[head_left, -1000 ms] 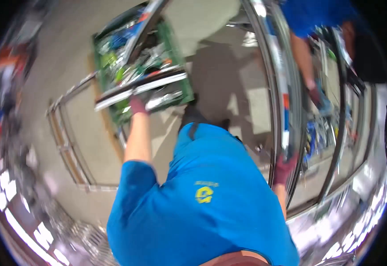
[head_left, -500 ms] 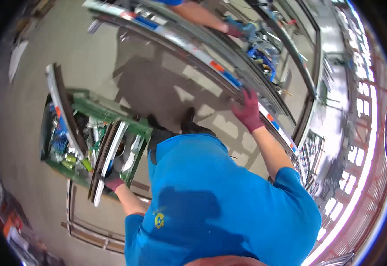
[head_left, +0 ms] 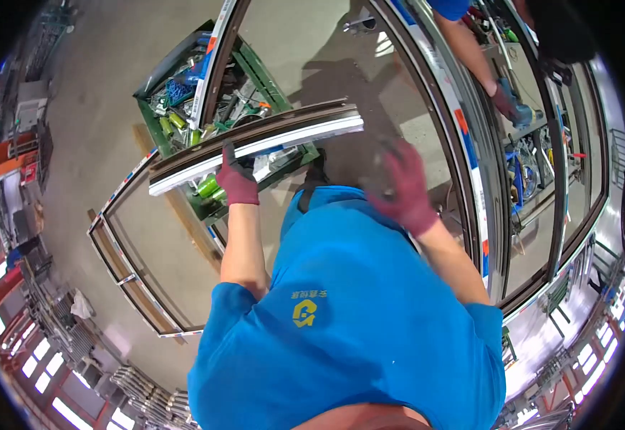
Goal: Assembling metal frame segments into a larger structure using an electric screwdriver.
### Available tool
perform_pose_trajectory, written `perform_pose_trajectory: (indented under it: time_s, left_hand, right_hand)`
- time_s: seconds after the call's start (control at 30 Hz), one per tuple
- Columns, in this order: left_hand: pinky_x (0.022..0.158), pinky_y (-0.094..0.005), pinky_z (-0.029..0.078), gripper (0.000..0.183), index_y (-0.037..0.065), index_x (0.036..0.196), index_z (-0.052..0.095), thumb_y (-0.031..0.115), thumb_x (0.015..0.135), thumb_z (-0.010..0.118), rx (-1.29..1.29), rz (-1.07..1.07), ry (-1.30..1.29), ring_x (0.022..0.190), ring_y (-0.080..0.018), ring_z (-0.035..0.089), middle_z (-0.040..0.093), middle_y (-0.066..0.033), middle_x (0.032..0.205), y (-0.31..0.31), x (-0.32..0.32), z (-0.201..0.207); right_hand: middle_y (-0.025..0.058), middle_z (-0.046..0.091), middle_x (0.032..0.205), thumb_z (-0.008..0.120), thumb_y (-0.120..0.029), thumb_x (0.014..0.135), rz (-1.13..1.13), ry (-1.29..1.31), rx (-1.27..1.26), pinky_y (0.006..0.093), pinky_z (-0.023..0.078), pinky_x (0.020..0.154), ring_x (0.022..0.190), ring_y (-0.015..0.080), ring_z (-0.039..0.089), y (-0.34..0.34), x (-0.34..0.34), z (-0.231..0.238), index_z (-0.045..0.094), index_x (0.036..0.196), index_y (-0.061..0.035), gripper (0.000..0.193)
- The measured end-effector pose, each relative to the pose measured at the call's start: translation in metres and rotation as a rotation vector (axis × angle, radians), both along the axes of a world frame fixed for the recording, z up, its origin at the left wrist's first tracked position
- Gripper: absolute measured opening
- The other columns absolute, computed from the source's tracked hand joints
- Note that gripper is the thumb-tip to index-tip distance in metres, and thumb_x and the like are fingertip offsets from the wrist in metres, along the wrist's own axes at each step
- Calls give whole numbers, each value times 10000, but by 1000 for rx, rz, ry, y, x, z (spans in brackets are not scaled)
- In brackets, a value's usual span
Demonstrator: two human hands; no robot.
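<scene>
My left hand (head_left: pixel 239 180), in a maroon glove with dark fingers, grips a short brown and white aluminium profile (head_left: pixel 305 135) near its middle. The profile lies crosswise above a green bin (head_left: pixel 263 75) filled with loose parts and green bottles. In front of my torso is my right hand (head_left: pixel 407 190), also in a maroon glove. It is blurred, with fingers curved apart and nothing visible between them. Another long profile (head_left: pixel 215 54) stands in the bin and reaches to the upper edge.
Long window-frame bars (head_left: pixel 463 143) run down my right side. Beyond them a co-worker's gloved hand (head_left: pixel 504 100) holds a teal power tool (head_left: pixel 521 115) above a rack of parts. On the floor at left lies a rectangular frame (head_left: pixel 122 276), near a wooden strip (head_left: pixel 187 222).
My view has turned rightward. The short profile has risen from upright on the bin to crosswise in my left hand. My right hand has come off the long bars toward my body.
</scene>
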State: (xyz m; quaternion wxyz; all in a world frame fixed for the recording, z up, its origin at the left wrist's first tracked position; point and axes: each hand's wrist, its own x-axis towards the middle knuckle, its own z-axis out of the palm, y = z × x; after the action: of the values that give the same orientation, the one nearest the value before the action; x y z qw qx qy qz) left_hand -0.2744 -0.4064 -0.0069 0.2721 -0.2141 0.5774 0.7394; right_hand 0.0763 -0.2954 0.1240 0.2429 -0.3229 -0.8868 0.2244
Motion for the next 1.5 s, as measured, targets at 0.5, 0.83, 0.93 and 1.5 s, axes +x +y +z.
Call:
perform_pose_trajectory:
  time_s: [0.5,0.83,0.93,1.5]
  left_hand:
    - [774,-286,556,461,1,1379,587,227,994,701,44,-698,577,953,-156,686,693,-78,1110,-15,132,44]
    - [719,-333,615,406,-48,1343,601,118,979,670,224,-959,634,836,-202,724,726,-120,1073,60,125,94]
    - [635,-312,584,268,-37,1180,715,135,982,661,190,-931,556,695,-181,710,749,-113,895,73,120,108]
    - [742,-473,563,525,-4,982,761,504,850,760,-337,-2177,1256,774,-398,722,736,-219,817,173,109,139]
  right_hand:
    - [238,661,1337,829,-186,813,-31,-32,-701,410,472,1096,1263,341,631,-12,134,-64,540,1471,8,744]
    - [237,630,1361,814,-173,801,-199,-19,-777,411,473,1085,1270,344,613,-63,188,-17,532,1481,-8,754]
    - [281,567,1412,820,-277,756,-306,-74,-698,492,465,1097,1293,457,566,-72,196,-16,550,1476,-56,799]
    - [168,591,1214,870,-281,522,-547,-342,-41,585,449,990,1173,416,556,-114,203,-20,651,1298,-195,811]
